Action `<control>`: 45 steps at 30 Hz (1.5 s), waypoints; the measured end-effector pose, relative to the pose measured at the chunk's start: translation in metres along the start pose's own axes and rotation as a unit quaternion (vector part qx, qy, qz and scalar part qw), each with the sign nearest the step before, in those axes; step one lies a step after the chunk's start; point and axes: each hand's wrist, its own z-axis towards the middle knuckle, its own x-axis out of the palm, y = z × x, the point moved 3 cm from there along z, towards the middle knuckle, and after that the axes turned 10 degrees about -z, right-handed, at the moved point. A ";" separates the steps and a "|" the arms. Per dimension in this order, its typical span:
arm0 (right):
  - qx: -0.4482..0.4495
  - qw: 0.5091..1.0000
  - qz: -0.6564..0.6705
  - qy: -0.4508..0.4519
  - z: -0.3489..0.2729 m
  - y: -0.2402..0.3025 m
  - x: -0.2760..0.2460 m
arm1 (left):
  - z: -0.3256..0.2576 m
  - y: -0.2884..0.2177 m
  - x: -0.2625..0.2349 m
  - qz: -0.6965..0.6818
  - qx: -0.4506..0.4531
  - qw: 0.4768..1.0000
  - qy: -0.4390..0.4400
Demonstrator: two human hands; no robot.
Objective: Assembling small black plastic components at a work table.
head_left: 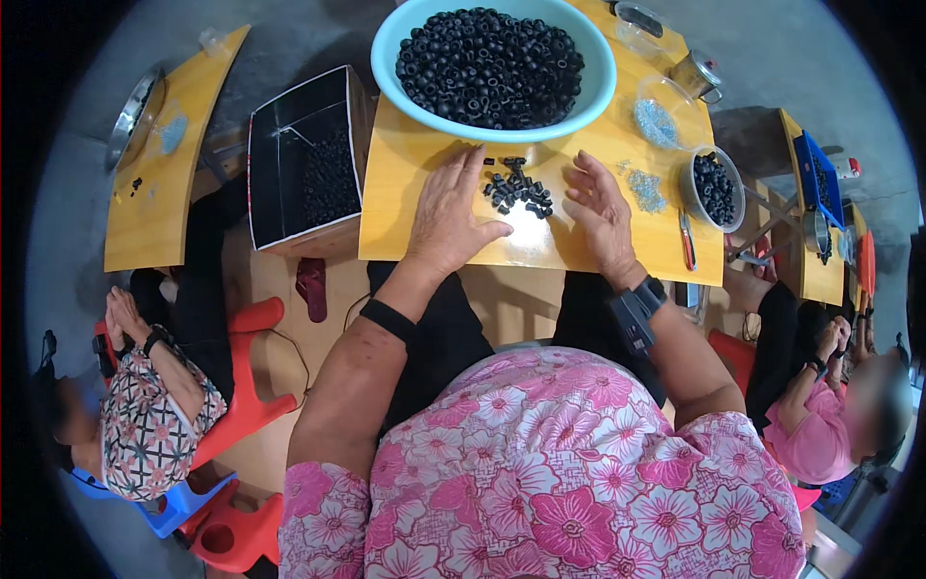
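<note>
On the yellow table [405,222] lies a small loose pile of black ring-shaped parts [518,190]. My left hand [451,212] rests at the pile's left side, thumb spread toward it, holding nothing. To the right of the pile is my right hand [600,207], its fingers apart and slightly curled, with nothing visible in it. Beyond both hands stands a light blue basin [379,72] heaped with more of the black parts [487,68].
Right of my right hand are small clear pieces [645,190], tweezers-like pliers [687,239], a tub of black parts [714,188], a clear dish [666,111] and a metal mug [696,72]. A box [306,174] stands left. Two people [149,405] sit at other tables.
</note>
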 end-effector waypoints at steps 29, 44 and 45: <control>-0.055 0.923 -0.336 0.180 0.043 0.024 0.032 | 0.008 -0.011 0.004 0.068 0.047 0.996 -0.018; -0.061 0.919 -0.330 0.205 0.040 0.022 0.027 | 0.004 -0.014 0.003 0.042 0.037 0.998 -0.011; -0.047 0.929 -0.305 0.205 0.038 0.028 0.025 | 0.003 -0.014 0.003 0.042 0.029 0.999 0.000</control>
